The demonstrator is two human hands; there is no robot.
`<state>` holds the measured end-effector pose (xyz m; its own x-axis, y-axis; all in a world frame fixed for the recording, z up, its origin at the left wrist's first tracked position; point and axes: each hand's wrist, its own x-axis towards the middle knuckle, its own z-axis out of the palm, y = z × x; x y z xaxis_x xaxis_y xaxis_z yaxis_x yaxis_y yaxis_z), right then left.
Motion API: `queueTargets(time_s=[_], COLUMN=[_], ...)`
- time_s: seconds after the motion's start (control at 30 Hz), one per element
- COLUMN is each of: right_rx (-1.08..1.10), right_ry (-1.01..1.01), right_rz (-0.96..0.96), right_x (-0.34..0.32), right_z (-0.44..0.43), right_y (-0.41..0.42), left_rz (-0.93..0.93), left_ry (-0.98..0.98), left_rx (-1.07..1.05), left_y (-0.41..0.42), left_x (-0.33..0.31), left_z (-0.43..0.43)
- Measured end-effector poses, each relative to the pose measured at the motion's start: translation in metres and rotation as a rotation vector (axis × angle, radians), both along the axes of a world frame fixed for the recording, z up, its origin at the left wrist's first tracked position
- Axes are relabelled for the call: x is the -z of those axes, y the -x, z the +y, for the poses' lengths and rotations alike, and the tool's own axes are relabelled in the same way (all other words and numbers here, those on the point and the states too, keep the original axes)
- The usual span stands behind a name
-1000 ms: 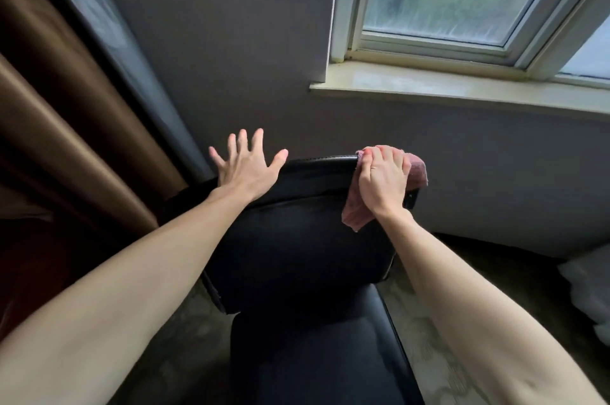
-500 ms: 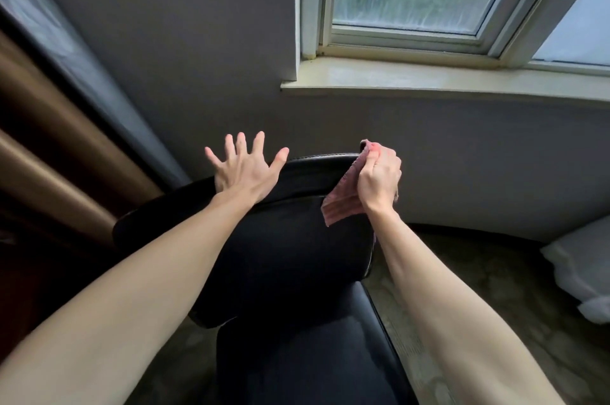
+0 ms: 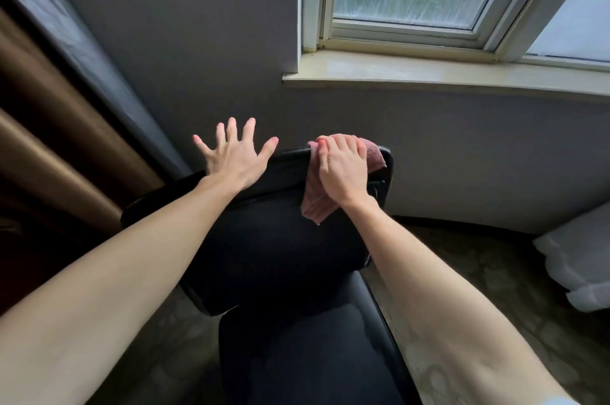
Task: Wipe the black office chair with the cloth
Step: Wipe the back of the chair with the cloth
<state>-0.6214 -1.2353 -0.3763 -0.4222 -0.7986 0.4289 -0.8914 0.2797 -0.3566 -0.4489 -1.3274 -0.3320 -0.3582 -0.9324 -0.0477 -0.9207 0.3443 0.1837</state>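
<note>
My right hand (image 3: 343,170) has its fingers (image 3: 325,148) curled over the pink cloth (image 3: 313,203), pressing it onto the top edge of the black office chair (image 3: 280,239) near the backrest's right corner. The cloth drapes over that edge, with a loose end hanging down the front of the backrest below my wrist. My left hand (image 3: 236,158) has its fingers (image 3: 231,130) spread wide and holding nothing, the palm on the left part of the backrest top. Below the backrest I see the seat. Behind the chair stands a grey wall (image 3: 198,41), with a window sill (image 3: 429,73) above it and a brown curtain (image 3: 49,140) at far left.
</note>
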Motion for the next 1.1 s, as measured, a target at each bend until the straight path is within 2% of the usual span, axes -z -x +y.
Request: queueTargets(time_s=[0.13, 0.27, 0.47, 0.57, 0.67, 0.8, 1.03, 1.1], right_rx=[0.155, 0.239, 0.001, -0.101, -0.051, 0.046, -0.190, -0.250], right_ry=[-0.062, -0.129, -0.018, -0.004, -0.050, -0.101, -0.009, 0.016], right_rz=[-0.144, -0.091, 0.056, 0.141, 0.147, 0.117, 0.206, 0.242], right_x=[-0.002, 0.001, -0.003, -0.003, -0.005, -0.002, 0.002, 0.004], right_z=[0.020, 0.005, -0.027, -0.022, -0.018, -0.038, -0.056, -0.055], right_y=[0.048, 0.028, -0.070, -0.061, -0.044, -0.082, -0.201, -0.213], left_rz=[-0.056, -0.050, -0.014, 0.031, 0.038, 0.051, 0.137, 0.157], left_ry=[-0.009, -0.055, -0.059, -0.089, -0.051, -0.055, -0.130, -0.156], left_rx=[-0.116, -0.155, -0.161, -0.150, -0.187, -0.290, -0.329, -0.336], left_y=[-0.054, -0.074, -0.076, -0.084, -0.119, -0.176, -0.194, -0.200], left_x=[0.000, 0.010, 0.015, 0.009, 0.011, 0.022, 0.031, 0.032], left_z=[-0.013, -0.013, -0.016, -0.015, -0.020, -0.025, -0.016, -0.015])
